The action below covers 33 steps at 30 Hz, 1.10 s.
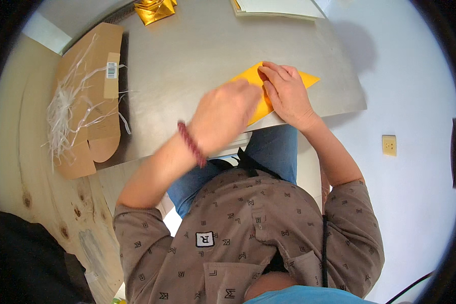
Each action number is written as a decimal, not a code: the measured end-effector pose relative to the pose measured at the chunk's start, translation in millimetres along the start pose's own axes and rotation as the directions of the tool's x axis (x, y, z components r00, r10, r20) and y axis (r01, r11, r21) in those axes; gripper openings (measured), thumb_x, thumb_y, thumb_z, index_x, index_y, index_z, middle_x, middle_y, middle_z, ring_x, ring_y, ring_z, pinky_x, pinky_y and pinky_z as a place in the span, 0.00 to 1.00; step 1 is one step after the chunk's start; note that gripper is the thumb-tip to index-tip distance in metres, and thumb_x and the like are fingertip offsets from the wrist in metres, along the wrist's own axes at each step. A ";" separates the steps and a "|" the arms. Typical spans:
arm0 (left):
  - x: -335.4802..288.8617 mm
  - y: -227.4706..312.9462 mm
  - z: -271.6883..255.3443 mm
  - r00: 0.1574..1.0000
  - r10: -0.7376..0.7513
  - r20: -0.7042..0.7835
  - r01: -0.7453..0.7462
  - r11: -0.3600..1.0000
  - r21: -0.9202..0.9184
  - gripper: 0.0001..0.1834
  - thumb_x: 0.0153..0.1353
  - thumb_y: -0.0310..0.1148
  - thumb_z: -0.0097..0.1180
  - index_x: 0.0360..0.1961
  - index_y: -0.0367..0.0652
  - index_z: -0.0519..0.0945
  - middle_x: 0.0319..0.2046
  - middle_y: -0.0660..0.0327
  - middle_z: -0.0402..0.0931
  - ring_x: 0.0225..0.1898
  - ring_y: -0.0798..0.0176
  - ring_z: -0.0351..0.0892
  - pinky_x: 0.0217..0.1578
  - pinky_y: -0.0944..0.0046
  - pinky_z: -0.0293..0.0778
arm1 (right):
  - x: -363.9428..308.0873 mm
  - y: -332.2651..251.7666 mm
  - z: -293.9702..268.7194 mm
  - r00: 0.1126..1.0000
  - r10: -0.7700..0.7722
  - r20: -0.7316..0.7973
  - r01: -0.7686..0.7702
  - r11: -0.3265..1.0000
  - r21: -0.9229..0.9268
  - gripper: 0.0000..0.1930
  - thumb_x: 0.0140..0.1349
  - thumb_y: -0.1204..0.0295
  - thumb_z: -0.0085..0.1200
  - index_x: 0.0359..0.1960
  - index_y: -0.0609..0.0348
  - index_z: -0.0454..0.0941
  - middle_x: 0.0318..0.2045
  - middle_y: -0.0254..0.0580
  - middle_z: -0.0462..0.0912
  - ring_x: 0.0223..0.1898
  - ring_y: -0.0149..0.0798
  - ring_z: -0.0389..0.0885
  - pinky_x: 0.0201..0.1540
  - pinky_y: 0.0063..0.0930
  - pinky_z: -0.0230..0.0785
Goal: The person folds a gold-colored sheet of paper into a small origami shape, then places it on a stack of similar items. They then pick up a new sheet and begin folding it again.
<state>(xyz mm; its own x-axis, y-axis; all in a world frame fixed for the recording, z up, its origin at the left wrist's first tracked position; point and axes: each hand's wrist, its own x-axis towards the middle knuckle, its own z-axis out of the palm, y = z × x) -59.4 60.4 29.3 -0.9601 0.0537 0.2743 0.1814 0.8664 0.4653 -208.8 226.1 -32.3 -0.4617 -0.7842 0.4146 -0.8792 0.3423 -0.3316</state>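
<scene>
A sheet of golden-yellow paper (309, 79), folded to slanting edges and a pointed right corner, lies near the table's front edge. My right hand (290, 97) is on it, with bent fingers gripping the fold near its top corner. Over the paper's left part is my left hand (227, 109), blurred by motion. Its fingers look curled, but their tips are smeared and I cannot tell whether they hold the paper. A dark red braided bracelet (191, 144) circles my left wrist. Both hands hide much of the sheet.
The grey table (187, 55) carries a shiny gold folded-paper piece (154, 11) at the far left and a paper stack (281, 9) at the back. Left stands a cardboard box (99, 96) with white plastic strands (63, 114). A wall (415, 91) bounds the right.
</scene>
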 end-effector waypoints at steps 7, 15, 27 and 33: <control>59.1 -49.8 39.5 0.988 -0.111 0.103 0.090 0.978 0.186 0.20 0.74 0.39 0.51 0.64 0.53 0.77 0.48 0.53 0.78 0.46 0.44 0.84 0.45 0.48 0.83 | -4.4 11.7 -5.9 1.000 0.017 -0.025 -0.012 0.978 0.208 0.14 0.73 0.71 0.46 0.55 0.63 0.76 0.60 0.55 0.80 0.57 0.57 0.78 0.66 0.47 0.66; 54.9 -58.6 55.7 0.997 -0.035 0.064 0.015 0.960 0.278 0.24 0.75 0.47 0.52 0.69 0.55 0.75 0.50 0.58 0.75 0.50 0.51 0.82 0.46 0.52 0.83 | -18.9 -3.5 -3.9 1.000 -0.008 0.006 0.008 1.000 0.008 0.23 0.70 0.66 0.53 0.64 0.61 0.74 0.67 0.56 0.74 0.65 0.61 0.72 0.69 0.48 0.66; -11.9 -75.5 31.2 0.976 0.208 0.067 -0.218 0.948 0.232 0.31 0.66 0.45 0.62 0.68 0.46 0.76 0.65 0.55 0.72 0.62 0.48 0.73 0.66 0.52 0.70 | -23.3 -8.9 -3.5 0.989 -0.095 0.116 0.105 0.990 -0.089 0.33 0.67 0.49 0.60 0.66 0.59 0.75 0.69 0.58 0.70 0.73 0.62 0.64 0.76 0.50 0.56; -30.5 -72.0 26.1 0.981 0.180 0.066 -0.187 0.975 0.120 0.33 0.62 0.44 0.67 0.66 0.44 0.76 0.66 0.54 0.71 0.66 0.47 0.72 0.67 0.51 0.70 | -20.8 -5.8 -3.8 0.980 -0.152 0.126 0.157 0.987 -0.030 0.30 0.67 0.49 0.60 0.64 0.53 0.78 0.68 0.52 0.73 0.72 0.58 0.66 0.76 0.50 0.55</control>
<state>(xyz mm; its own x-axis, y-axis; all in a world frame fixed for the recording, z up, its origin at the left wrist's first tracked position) -48.7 9.4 -34.6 -0.9236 0.2417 0.2975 0.3310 0.8943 0.3010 -194.5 242.3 -35.8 -0.3042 -0.8861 0.3497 -0.9437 0.2304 -0.2373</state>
